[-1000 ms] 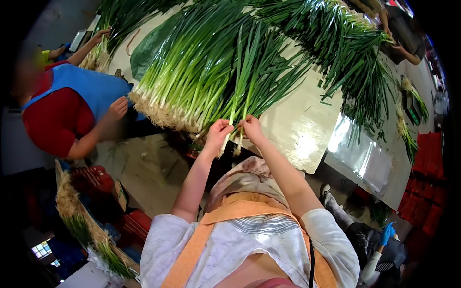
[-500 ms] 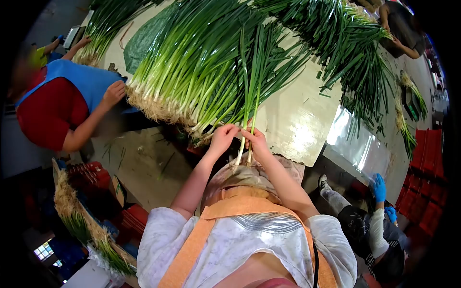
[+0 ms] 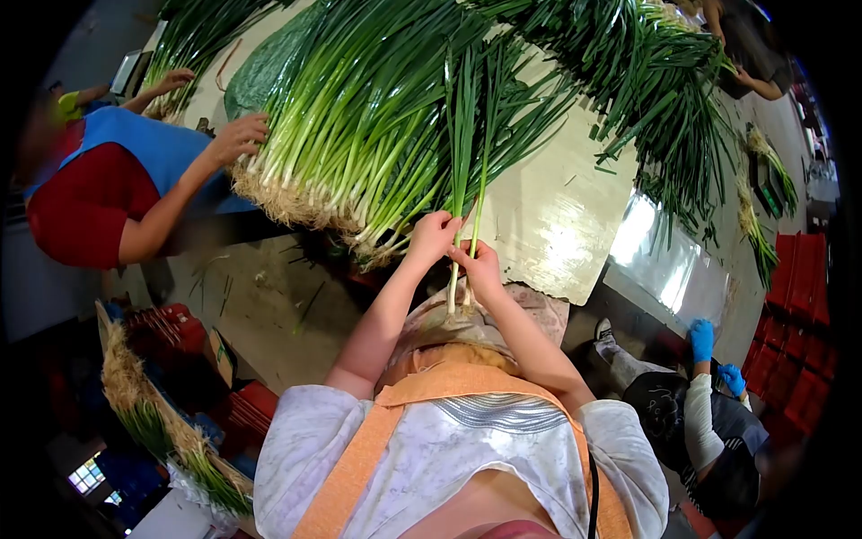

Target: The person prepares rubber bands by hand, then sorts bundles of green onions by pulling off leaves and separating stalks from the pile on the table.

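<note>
The left hand [image 3: 433,237] and right hand [image 3: 479,267] grip two green onions [image 3: 461,153]; a larger pile [image 3: 359,117] covers the counter [image 3: 557,207] toward eleven o'clock.

Two white-based green onions [image 3: 461,171] are held side by side.

Looking down, we find the corners of the frame fading to black. A pale worktop [image 3: 530,216] spreads across the upper middle, with a bright white reflection [image 3: 566,250] right of centre. Below it, left of centre, we see a dull grey-brown floor [image 3: 269,310]. Red crates [image 3: 796,287] are stacked at the right edge. At lower left, a small paned window [image 3: 86,476] glows amid darkness.
</note>
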### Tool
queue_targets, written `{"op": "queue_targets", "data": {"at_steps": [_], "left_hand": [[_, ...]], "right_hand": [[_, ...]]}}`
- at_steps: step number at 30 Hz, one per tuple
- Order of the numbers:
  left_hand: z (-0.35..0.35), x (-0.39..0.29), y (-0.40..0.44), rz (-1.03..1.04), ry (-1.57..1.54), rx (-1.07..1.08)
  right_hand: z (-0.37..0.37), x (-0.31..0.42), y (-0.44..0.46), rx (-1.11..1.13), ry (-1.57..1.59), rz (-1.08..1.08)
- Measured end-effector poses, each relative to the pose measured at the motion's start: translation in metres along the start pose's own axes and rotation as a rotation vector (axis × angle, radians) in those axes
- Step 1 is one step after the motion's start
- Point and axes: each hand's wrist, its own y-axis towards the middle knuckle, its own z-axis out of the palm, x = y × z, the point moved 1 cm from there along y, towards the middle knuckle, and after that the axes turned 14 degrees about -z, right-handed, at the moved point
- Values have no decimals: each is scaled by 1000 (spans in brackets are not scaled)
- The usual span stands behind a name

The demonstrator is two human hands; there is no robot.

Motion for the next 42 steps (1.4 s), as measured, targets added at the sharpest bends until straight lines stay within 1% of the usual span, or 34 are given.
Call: {"op": "queue_targets", "data": {"at_steps": [3,6,12,13,15,18,19,22,24,27,30,33,36,38,40,42], "left_hand": [[-2,3,0,14,41,-10],[-1,1,-3,-34,29,-1],[4,10,-3,-160,-312,107],[5,12,-3,-155,-338,108],[6,16,-2,-144,-390,106],[-1,-1,-15,-222,-507,148],[-3,-1,-16,-213,-544,166],[-8,-3,-18,-207,-668,222],[-10,-8,-22,-228,-766,266],[-17,-25,-32,-228,-739,298],[-9,-9,-19,-166,-595,262],[-15,2,-8,-280,-799,387],[-44,4,4,-251,-1458,394],[-84,-17,-11,-23,-1380,195],[-115,-20,-35,285,-895,42],[-133,-35,-75,287,-786,-202]], "right_hand": [[2,-2,-3,-12,-8,-4],[1,-6,-3,-34,-26,-25],[3,-3,-3,-34,-31,-26],[3,-2,-4,-32,-30,-21],[6,-1,-3,-24,25,-20],[6,-1,-1,15,111,-4],[6,1,-1,32,140,4],[6,12,-2,70,325,97],[4,12,-2,73,333,138],[5,13,-1,79,345,146],[5,11,-2,98,334,144],[4,15,-4,124,370,147],[-11,9,-3,150,542,189],[-25,3,-5,119,547,211],[-34,1,-8,70,554,220],[-31,12,-11,-3,390,198]]}}
